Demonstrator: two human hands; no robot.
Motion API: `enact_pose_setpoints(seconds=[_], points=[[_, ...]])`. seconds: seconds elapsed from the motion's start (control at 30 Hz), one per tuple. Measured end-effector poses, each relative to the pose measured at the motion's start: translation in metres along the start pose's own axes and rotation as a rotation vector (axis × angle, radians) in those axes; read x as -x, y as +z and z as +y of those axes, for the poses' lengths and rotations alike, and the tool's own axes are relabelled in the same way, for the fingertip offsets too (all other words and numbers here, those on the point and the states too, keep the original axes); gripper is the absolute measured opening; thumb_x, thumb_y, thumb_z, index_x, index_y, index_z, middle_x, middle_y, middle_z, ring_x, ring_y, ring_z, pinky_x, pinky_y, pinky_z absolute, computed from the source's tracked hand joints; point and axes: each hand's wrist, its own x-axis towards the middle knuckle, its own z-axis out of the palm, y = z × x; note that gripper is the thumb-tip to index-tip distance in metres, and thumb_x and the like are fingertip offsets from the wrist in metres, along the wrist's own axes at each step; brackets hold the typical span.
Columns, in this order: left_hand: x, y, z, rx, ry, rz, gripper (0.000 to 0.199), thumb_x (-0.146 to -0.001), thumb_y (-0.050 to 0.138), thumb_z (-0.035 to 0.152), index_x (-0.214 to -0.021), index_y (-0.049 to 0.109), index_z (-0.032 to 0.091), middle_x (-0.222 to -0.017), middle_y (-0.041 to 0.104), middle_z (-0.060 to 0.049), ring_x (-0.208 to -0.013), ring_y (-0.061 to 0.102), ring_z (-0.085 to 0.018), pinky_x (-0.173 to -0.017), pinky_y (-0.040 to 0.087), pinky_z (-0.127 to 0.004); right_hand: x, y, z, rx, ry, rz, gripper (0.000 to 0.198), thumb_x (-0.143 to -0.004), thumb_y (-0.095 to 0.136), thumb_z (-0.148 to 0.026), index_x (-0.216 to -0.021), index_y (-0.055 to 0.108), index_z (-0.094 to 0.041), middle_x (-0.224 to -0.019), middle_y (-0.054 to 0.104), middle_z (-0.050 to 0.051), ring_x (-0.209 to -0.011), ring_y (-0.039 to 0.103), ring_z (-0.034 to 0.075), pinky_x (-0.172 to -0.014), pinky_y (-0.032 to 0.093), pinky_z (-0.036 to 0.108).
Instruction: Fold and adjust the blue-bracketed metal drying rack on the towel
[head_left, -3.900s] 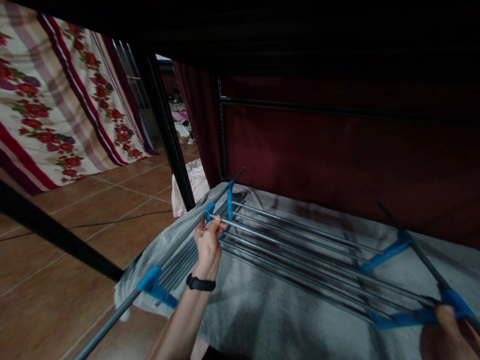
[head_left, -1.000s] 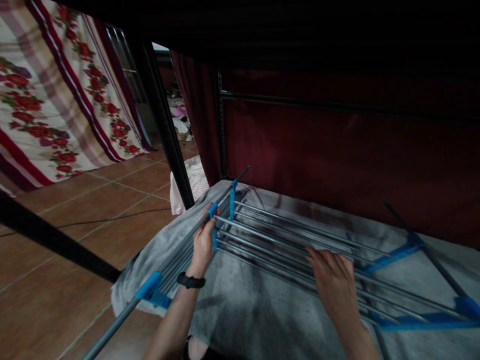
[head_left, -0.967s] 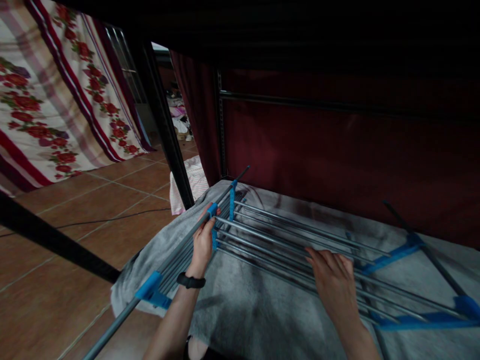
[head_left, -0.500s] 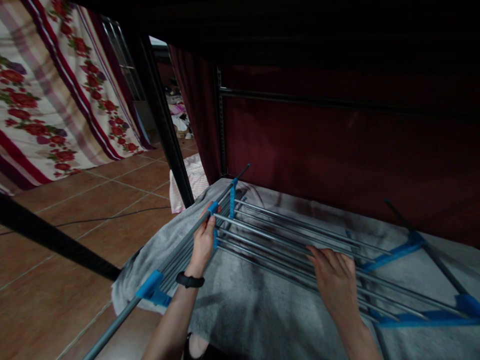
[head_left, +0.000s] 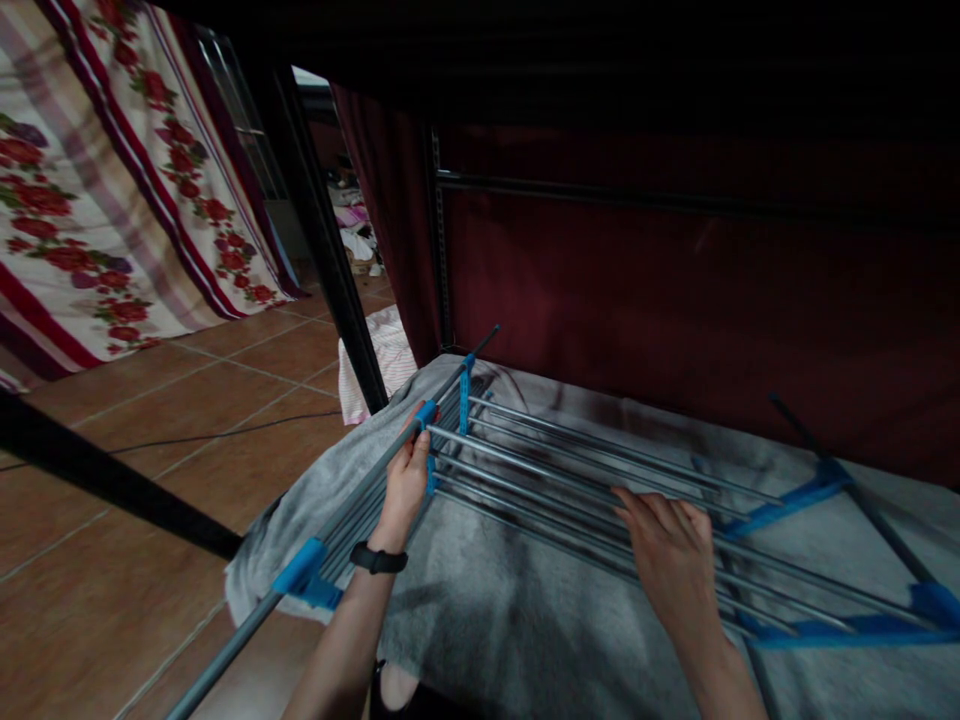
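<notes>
A rack of grey metal tubes (head_left: 540, 455) with blue plastic joints lies on a grey blanket (head_left: 510, 620). My left hand (head_left: 407, 478), with a black band on its wrist, is closed around the blue connector (head_left: 426, 412) where a crosswise tube meets the long left pole (head_left: 360, 485). On the right, my right hand (head_left: 667, 535) has its fingers curled over the middle tubes and grips one. A blue bracket (head_left: 309, 575) sits lower on the left pole, and blue end bars (head_left: 847, 632) hold the tubes' right ends. The undersides of my fingers are hidden.
Black metal posts (head_left: 330, 230) frame the space, with a dark overhang (head_left: 600, 60) above. A maroon cloth (head_left: 675, 300) hangs at the back. To the left are a tiled floor (head_left: 247, 400), a cable (head_left: 225, 437) and a flowered curtain (head_left: 127, 200).
Both hands keep their grip in nearly the same places. The view has shifted very slightly, and the rack shows no clear movement.
</notes>
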Motion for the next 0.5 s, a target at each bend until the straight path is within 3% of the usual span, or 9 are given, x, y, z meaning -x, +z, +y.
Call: enact_pose_setpoints(seconds=[0.5], points=[[0.001,0.001,0.008,0.013,-0.018,-0.024,0.051,-0.094,0.067,0.051,-0.136,0.069,0.023,-0.136,0.071,-0.010,-0.139,0.058,-0.029,-0.129,0.031,-0.047,0.002,0.001,0.002,-0.005,0.007,-0.020,0.026,-0.107,0.053,-0.026,-0.125,0.070,-0.021,-0.095,0.074,0.004,-0.085,0.065,0.019,-0.095,0.038,0.040]])
